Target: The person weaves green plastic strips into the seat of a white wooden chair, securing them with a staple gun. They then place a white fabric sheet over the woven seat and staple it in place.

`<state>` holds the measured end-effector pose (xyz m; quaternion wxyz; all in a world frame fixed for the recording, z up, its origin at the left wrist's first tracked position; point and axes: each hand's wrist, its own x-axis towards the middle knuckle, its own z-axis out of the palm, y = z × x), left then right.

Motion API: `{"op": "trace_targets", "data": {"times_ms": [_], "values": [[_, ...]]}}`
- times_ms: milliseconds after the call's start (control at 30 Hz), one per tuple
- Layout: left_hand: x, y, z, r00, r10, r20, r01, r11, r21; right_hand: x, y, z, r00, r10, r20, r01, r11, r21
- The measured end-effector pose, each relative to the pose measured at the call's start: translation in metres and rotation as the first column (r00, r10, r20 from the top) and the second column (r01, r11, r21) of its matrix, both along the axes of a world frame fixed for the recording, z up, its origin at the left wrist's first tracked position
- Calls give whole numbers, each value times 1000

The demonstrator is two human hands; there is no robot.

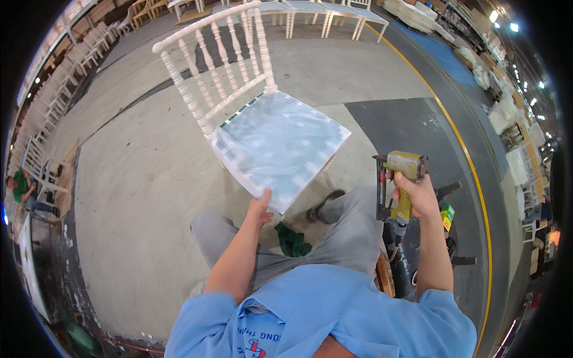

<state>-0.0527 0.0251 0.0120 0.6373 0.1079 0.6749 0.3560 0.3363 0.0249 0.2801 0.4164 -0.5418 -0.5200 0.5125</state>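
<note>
A white chair with turned spindles stands in front of me, its back at the far left. Thin whitish cover material lies over its seat, with pale green showing through and a darker green strip along the back edge. My left hand holds the seat's near edge by the front corner, thumb on top. Off to the right, apart from the chair, my right hand grips a yellow and black pneumatic staple gun, held upright with a hose fitting at the handle's bottom.
Green cloth lies between my legs. Beside my right forearm are a small yellow-green box and dark tools. Several white chairs stand at the back, more along the left. Another person sits at far left. A yellow line curves along the right floor.
</note>
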Motion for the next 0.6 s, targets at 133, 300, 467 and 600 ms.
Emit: {"op": "trace_targets", "data": {"times_ms": [133,300,467,600], "values": [[15,-16,4,995,-67,-68,68,998,18,3,20,-18,999,-33,40,36,996,-76],[17,-19,-5,983,-93,-161,101,994,42,-3,69,-23,990,-24,139,38,995,-98],[9,-19,-6,949,-122,-290,149,986,74,-21,143,-5,971,-9,240,3,1000,24],[16,-25,0,989,-8,-145,26,991,128,-20,205,-28,918,105,383,-69,992,-108]]}}
